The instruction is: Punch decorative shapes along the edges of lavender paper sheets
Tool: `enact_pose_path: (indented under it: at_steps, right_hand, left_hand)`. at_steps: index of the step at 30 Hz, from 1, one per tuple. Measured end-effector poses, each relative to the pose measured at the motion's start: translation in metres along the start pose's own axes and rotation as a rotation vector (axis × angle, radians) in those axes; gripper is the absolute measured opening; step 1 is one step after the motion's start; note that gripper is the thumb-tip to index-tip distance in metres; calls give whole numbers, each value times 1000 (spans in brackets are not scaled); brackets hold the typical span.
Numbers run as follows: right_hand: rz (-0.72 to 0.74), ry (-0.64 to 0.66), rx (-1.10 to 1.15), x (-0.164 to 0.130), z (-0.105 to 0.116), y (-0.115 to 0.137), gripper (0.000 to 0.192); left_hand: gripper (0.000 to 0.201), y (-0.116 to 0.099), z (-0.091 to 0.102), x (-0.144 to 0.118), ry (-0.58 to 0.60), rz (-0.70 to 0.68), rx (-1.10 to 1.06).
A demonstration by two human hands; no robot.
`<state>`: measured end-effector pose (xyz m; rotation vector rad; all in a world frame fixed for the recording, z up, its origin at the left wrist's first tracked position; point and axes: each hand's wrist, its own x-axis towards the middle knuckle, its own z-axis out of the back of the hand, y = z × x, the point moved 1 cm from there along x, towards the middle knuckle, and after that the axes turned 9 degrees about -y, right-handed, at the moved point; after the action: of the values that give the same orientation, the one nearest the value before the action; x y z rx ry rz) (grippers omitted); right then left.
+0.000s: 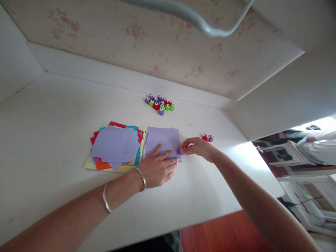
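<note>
While my left hand (157, 168) lies flat, fingers spread, pinning the lilac sheet (163, 140) to the table (52, 133), my right hand (195, 146) is closed in a pinch on a small purple punch (179, 151) seated over the sheet's edge nearest that hand. I judge the work to be near its start: the sheet looks whole, with no holes that I can make out, though the part under my palm is hidden. It is plain, pale and flat, with square corners. Just beyond my right knuckles sit two more punches (208, 138), one red and one purple, touching each other. Beside my left hand, on the side away from the pinch, lies a loose stack (115, 145) of coloured paper with lilac sheets on top, apparently untouched. Well past both hands, near the wall, a cluster (159, 103) of purple, green and red punches waits.
</note>
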<state>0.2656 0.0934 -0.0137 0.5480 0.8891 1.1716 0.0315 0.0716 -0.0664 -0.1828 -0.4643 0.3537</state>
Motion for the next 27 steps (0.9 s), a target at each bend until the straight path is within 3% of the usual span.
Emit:
enact_pose_path:
  at_steps: [3,8,14,27]
  right_hand:
    - [-56,44,-47,7,3,2,30]
    - [-24,151,-132,11,5,3,35]
    - [-326,228,-255,16,4,19,36]
    - [-379,227,-215,11,3,29,32]
  left_hand:
    - [42,0,1,1,5,4,-7]
    - [42,1,-1,1,0,-5,-13]
    - [42,3,-5,0,-42,-17,11]
    - [41,3,-6,0,-67,-17,19]
